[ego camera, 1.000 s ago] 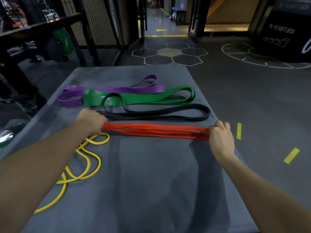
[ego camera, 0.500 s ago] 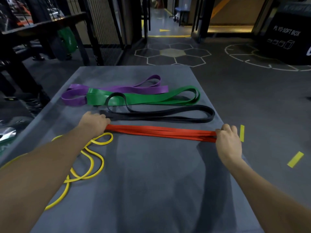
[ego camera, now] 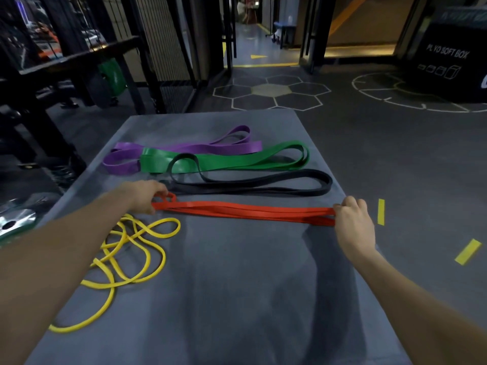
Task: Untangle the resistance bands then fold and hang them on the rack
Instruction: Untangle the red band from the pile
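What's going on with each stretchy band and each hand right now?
red band: folded into a long strip, held at both ends.
left hand: grips the red band's left end.
right hand: grips its right end.
black band: laid out long, one loop lying over the green band.
green band: folded flat.
purple band: folded flat, partly under the green.
yellow band: loose, tangled loops.

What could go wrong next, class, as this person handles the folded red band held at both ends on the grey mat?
1. The folded red rubber band is layered; if the left hand or right hand loosens its grip, the layers may spring apart.
2. The thin yellow rubber band lies tangled just under the left forearm and could snag.
3. The black rubber band lies close beside the red one and might get dragged.
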The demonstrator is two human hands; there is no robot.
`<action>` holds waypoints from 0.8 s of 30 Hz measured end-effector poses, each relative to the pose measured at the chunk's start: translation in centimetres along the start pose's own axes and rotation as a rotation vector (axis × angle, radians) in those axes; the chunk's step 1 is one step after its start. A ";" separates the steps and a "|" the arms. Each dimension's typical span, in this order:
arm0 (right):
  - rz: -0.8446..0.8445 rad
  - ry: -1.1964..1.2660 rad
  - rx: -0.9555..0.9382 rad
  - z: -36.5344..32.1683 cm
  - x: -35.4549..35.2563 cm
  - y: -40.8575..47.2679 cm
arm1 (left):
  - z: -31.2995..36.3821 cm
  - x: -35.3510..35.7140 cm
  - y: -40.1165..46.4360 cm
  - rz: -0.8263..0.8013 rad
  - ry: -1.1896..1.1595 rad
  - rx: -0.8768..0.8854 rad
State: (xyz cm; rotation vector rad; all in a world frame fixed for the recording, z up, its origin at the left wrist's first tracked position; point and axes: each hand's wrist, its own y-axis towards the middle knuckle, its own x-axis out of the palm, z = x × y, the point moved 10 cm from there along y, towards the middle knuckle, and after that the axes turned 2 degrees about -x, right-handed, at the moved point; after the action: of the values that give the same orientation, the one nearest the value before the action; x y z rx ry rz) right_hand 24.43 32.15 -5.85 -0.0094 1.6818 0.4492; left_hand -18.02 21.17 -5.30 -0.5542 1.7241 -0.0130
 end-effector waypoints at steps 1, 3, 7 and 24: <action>0.000 0.000 0.002 0.0 0.0 0.0 | 0.0 0.0 0.0 0.018 0.022 -0.003; 0.001 0.001 0.006 0.1 0.1 0.0 | 0.4 -0.2 0.1 0.063 0.091 0.008; 0.008 0.009 0.013 0.1 0.4 0.0 | 1.2 -0.4 0.1 0.121 0.236 0.022; 0.076 0.044 -0.016 0.0 0.2 -0.5 | 20.1 -4.3 -2.4 0.473 -0.369 0.389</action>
State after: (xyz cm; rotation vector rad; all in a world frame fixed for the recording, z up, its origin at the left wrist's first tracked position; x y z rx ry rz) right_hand 24.57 31.73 -6.23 0.0327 1.7264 0.5226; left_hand 2.00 26.40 -5.36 0.1397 1.4036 0.0839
